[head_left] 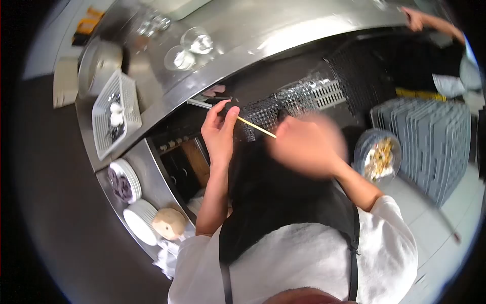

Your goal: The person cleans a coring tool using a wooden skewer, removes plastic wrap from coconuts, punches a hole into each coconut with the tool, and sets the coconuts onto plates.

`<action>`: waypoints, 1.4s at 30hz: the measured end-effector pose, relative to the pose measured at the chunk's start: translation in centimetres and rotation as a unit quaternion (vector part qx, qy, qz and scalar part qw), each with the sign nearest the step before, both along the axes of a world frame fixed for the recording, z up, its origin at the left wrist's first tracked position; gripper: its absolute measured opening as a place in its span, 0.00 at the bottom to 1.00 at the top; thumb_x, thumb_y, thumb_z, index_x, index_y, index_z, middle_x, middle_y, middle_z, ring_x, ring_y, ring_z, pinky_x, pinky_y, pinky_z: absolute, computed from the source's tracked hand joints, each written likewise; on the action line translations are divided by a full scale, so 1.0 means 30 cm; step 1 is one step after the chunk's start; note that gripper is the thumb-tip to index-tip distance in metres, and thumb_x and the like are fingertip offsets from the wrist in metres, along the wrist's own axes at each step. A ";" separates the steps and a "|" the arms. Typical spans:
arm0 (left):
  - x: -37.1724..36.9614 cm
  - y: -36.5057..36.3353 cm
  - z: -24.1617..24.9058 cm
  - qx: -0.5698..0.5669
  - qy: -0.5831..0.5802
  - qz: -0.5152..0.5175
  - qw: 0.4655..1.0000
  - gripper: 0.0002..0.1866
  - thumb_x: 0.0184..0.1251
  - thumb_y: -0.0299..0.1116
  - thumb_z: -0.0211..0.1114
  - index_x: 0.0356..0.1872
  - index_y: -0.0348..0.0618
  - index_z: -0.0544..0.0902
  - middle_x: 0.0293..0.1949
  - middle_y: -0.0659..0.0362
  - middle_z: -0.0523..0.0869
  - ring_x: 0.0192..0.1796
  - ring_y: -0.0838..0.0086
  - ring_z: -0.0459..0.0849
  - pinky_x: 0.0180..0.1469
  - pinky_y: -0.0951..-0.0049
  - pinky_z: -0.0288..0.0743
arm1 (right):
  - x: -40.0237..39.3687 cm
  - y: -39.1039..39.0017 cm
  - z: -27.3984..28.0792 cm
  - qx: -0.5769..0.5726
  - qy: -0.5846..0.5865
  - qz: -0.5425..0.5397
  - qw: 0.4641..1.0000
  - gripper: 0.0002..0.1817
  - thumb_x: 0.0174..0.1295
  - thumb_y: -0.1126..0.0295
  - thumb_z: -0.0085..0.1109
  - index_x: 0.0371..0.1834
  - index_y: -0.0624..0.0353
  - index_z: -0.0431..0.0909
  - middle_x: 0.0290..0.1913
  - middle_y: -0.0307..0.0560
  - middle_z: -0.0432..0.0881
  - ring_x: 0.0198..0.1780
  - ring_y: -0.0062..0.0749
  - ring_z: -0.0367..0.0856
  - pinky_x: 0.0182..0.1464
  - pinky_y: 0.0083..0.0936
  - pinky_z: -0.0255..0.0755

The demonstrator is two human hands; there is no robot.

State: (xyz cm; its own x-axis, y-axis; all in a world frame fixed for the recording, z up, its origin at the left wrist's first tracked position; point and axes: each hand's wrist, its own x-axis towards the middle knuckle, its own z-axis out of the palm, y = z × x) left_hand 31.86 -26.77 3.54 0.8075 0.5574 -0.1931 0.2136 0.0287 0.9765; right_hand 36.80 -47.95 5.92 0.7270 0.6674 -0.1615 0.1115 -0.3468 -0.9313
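A thin pale yellow stick (pixel 257 127) spans the gap between my two hands in front of my black apron. My left hand (pixel 221 129) pinches a small dark object (pixel 231 112) between thumb and fingers at the stick's upper left end. Smeared by motion, my right hand (pixel 306 146) is at the stick's other end, and its fingers cannot be made out. Beyond my hands lies a black perforated mat (pixel 268 112) on the floor.
A steel counter (pixel 233 38) bears glasses (pixel 197 40) and a white basket (pixel 129 101). Stacked plates (pixel 142 222) stand at left. At right are a waste bin (pixel 379 158), grey stacked crates (pixel 422 144) and another person's hand (pixel 415 20).
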 end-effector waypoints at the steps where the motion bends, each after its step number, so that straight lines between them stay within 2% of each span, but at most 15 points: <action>1: 0.001 -0.020 -0.007 0.010 -0.009 -0.019 1.000 0.13 0.67 0.24 0.67 0.52 0.35 0.81 0.41 0.61 0.85 0.44 0.80 0.83 0.51 0.80 0.74 | -0.015 -0.018 0.005 0.009 0.018 -0.015 1.000 0.04 0.62 0.75 0.61 0.32 0.63 0.76 0.18 0.45 0.78 0.20 0.27 0.78 0.26 0.26 0.69; 3: 0.003 -0.004 -0.039 -0.030 -0.011 -0.063 0.997 0.12 0.67 0.25 0.68 0.49 0.36 0.82 0.40 0.61 0.85 0.42 0.82 0.81 0.47 0.82 0.74 | -0.050 -0.038 0.083 0.000 0.085 -0.079 0.993 0.04 0.63 0.75 0.60 0.33 0.62 0.76 0.19 0.45 0.80 0.21 0.29 0.80 0.26 0.27 0.70; 5: -0.001 0.006 -0.030 -0.113 0.004 -0.088 0.990 0.08 0.67 0.26 0.67 0.43 0.36 0.79 0.35 0.59 0.83 0.35 0.79 0.82 0.38 0.78 0.76 | -0.105 -0.063 0.124 0.019 0.124 -0.100 0.987 0.05 0.63 0.73 0.61 0.33 0.62 0.76 0.20 0.46 0.80 0.23 0.32 0.82 0.29 0.30 0.73; 7: -0.009 -0.042 -0.034 -0.085 -0.035 -0.152 0.984 0.08 0.68 0.27 0.67 0.42 0.37 0.77 0.32 0.59 0.82 0.31 0.79 0.80 0.32 0.77 0.74 | -0.189 -0.067 0.049 0.044 0.050 -0.127 0.990 0.05 0.62 0.73 0.61 0.34 0.63 0.77 0.20 0.46 0.80 0.23 0.32 0.82 0.29 0.30 0.74; 8: -0.016 -0.061 -0.027 -0.096 -0.039 -0.161 0.982 0.08 0.69 0.27 0.67 0.41 0.38 0.77 0.31 0.60 0.80 0.29 0.80 0.79 0.30 0.78 0.72 | -0.234 -0.074 0.031 0.038 0.071 -0.152 0.985 0.04 0.62 0.73 0.61 0.35 0.63 0.78 0.20 0.46 0.80 0.23 0.32 0.82 0.29 0.30 0.74; 14: -0.053 -0.090 -0.102 -0.086 0.004 -0.272 0.958 0.07 0.70 0.28 0.66 0.41 0.38 0.77 0.30 0.61 0.80 0.27 0.79 0.78 0.29 0.77 0.72 | -0.449 -0.104 0.016 0.066 0.104 -0.249 0.961 0.09 0.60 0.74 0.60 0.42 0.64 0.82 0.25 0.47 0.84 0.28 0.29 0.84 0.32 0.29 0.75; 17: -0.087 -0.138 -0.113 -0.131 0.031 -0.320 0.938 0.07 0.70 0.30 0.65 0.40 0.38 0.77 0.29 0.61 0.79 0.28 0.80 0.77 0.29 0.77 0.72 | -0.555 -0.103 0.059 0.083 0.123 -0.377 0.914 0.08 0.58 0.74 0.60 0.40 0.64 0.83 0.25 0.48 0.84 0.27 0.30 0.85 0.32 0.29 0.75; 19: -0.077 -0.150 -0.136 -0.132 0.029 -0.338 0.932 0.07 0.70 0.30 0.65 0.39 0.38 0.77 0.29 0.61 0.79 0.28 0.80 0.77 0.29 0.77 0.72 | -0.612 -0.110 0.123 0.013 0.057 -0.387 0.920 0.08 0.57 0.75 0.60 0.38 0.65 0.84 0.23 0.49 0.84 0.26 0.33 0.85 0.32 0.29 0.75; 23: -0.094 -0.213 -0.122 -0.094 0.018 -0.410 0.907 0.06 0.71 0.31 0.63 0.38 0.39 0.77 0.29 0.62 0.77 0.27 0.81 0.75 0.28 0.78 0.72 | -0.677 -0.106 0.129 -0.003 -0.030 -0.447 0.894 0.07 0.57 0.75 0.59 0.36 0.67 0.82 0.20 0.52 0.81 0.23 0.35 0.84 0.30 0.28 0.75; 24: -0.088 -0.224 -0.112 -0.118 0.035 -0.411 0.903 0.07 0.71 0.32 0.63 0.38 0.39 0.77 0.29 0.63 0.77 0.27 0.81 0.75 0.28 0.78 0.72 | -0.678 -0.123 0.128 0.027 0.040 -0.447 0.893 0.05 0.56 0.76 0.58 0.33 0.67 0.80 0.20 0.54 0.81 0.23 0.40 0.84 0.29 0.31 0.75; 27: -0.095 -0.302 -0.114 0.004 -0.065 -0.434 0.899 0.07 0.72 0.33 0.63 0.37 0.40 0.77 0.28 0.64 0.77 0.26 0.82 0.74 0.26 0.79 0.69 | -0.705 -0.113 0.039 0.038 -0.029 -0.493 0.869 0.04 0.56 0.76 0.58 0.30 0.66 0.77 0.21 0.56 0.81 0.24 0.47 0.84 0.30 0.34 0.76; 29: -0.087 -0.350 -0.091 -0.047 0.017 -0.449 0.892 0.07 0.73 0.34 0.62 0.38 0.42 0.78 0.31 0.65 0.76 0.29 0.81 0.75 0.28 0.78 0.72 | -0.718 -0.148 0.012 0.031 -0.080 -0.492 0.866 0.03 0.55 0.77 0.57 0.28 0.67 0.77 0.22 0.58 0.82 0.26 0.53 0.84 0.31 0.39 0.77; 34: -0.093 -0.620 -0.155 -0.038 0.035 -0.479 0.876 0.08 0.73 0.35 0.59 0.41 0.41 0.80 0.33 0.65 0.76 0.31 0.81 0.74 0.35 0.76 0.74 | -0.754 -0.327 0.007 -0.022 -0.100 -0.545 0.832 0.04 0.55 0.77 0.57 0.28 0.68 0.77 0.22 0.64 0.81 0.27 0.59 0.83 0.33 0.45 0.78; 37: -0.115 -0.806 -0.224 0.014 0.044 -0.514 0.856 0.08 0.73 0.35 0.58 0.40 0.42 0.81 0.31 0.66 0.77 0.28 0.81 0.75 0.29 0.79 0.72 | -0.815 -0.490 -0.065 -0.037 -0.074 -0.571 0.817 0.05 0.56 0.76 0.57 0.28 0.68 0.78 0.22 0.67 0.80 0.28 0.62 0.83 0.34 0.47 0.78; 42: -0.189 -1.145 -0.254 0.027 0.038 -0.543 0.838 0.09 0.72 0.34 0.56 0.37 0.42 0.82 0.31 0.66 0.78 0.25 0.83 0.74 0.26 0.80 0.67 | -0.917 -0.756 -0.145 -0.044 -0.080 -0.610 0.787 0.04 0.57 0.74 0.60 0.29 0.64 0.77 0.23 0.58 0.82 0.28 0.57 0.83 0.32 0.44 0.77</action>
